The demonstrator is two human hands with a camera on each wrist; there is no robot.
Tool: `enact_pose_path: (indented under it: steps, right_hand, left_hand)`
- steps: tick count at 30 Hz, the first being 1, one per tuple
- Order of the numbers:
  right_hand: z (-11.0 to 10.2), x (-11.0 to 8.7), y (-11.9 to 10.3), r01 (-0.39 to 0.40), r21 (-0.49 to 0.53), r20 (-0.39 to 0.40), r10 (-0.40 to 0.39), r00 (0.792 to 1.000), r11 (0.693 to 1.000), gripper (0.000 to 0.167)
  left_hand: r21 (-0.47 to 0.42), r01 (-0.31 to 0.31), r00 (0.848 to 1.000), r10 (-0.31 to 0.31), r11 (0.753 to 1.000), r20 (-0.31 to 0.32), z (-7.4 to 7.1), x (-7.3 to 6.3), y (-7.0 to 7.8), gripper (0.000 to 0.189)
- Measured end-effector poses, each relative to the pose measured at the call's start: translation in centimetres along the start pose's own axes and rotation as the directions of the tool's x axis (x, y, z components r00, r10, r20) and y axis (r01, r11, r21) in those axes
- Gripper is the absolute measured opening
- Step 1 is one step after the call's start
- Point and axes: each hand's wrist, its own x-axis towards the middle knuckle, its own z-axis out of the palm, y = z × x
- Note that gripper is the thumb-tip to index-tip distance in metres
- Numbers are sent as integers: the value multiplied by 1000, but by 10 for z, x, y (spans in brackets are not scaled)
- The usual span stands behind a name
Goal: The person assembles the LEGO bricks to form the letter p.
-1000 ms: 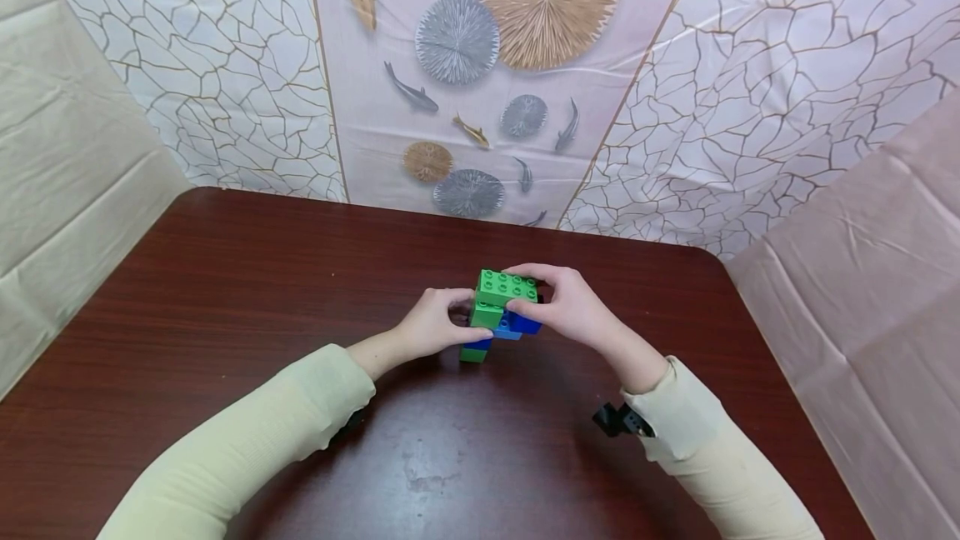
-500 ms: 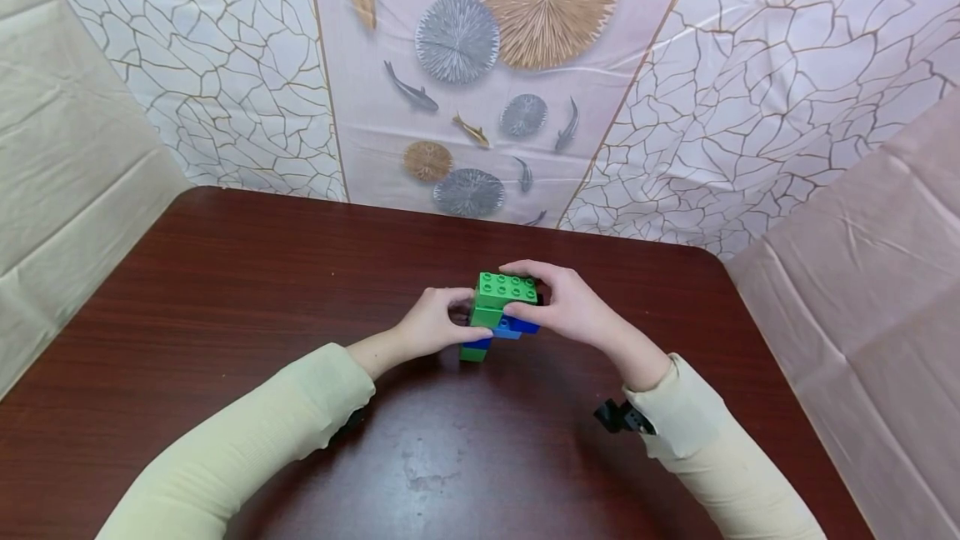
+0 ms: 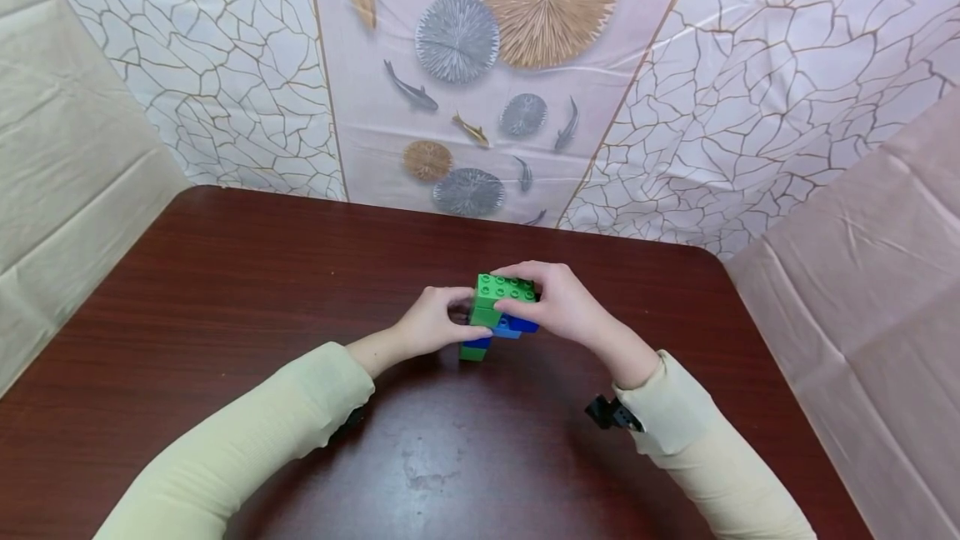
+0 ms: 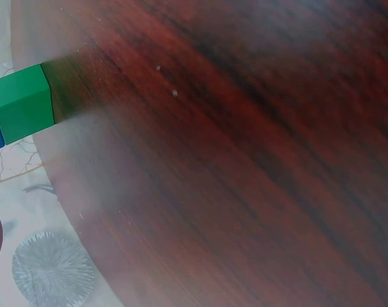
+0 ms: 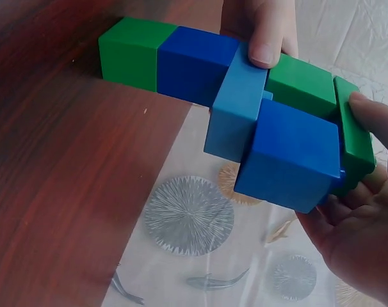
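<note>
A stack of toy building bricks stands on the table: a green brick (image 5: 130, 54) at the bottom, a dark blue brick (image 5: 197, 64), then a wider light blue brick (image 5: 234, 115). On the light blue one sit a green brick (image 5: 301, 86) and a blue brick (image 5: 290, 157) side by side. My left hand (image 3: 429, 325) grips the stack around its middle from the left. Between thumb and fingers, my right hand (image 3: 564, 300) holds a long studded green brick (image 3: 507, 286) across the top. Whether this brick is fully seated cannot be told. The left wrist view catches only the bottom green brick (image 4: 27, 105) and a blue edge.
The dark red-brown table (image 3: 262, 273) surrounds the stack. A patterned cloth (image 3: 465, 132) hangs behind its far edge, with pale cloths at both sides. A small black device (image 3: 613, 413) hangs at the right sleeve.
The long green brick in my right hand has come down against the green brick below, hiding its studs. My right fingers have shifted left along it. The left hand stays put.
</note>
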Motion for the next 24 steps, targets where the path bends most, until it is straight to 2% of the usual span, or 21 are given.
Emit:
enact_pose_path:
  steps: [9, 19, 24]
  right_hand:
    - [1, -2, -1, 20, -52, -11, -21, 1000, 998, 41]
    - [-6, -7, 9, -7, 28, 30, 6, 1000, 1000, 47]
    - [-11, -13, 16, -33, 44, -6, 33, 999, 998, 42]
  left_hand:
    - [3, -9, 1000, 9, 1000, 5, 0, 0, -1, 41]
    - [-7, 11, 1000, -11, 1000, 9, 0, 0, 0, 42]
    - [2, 35, 999, -35, 999, 0, 0, -1, 0, 44]
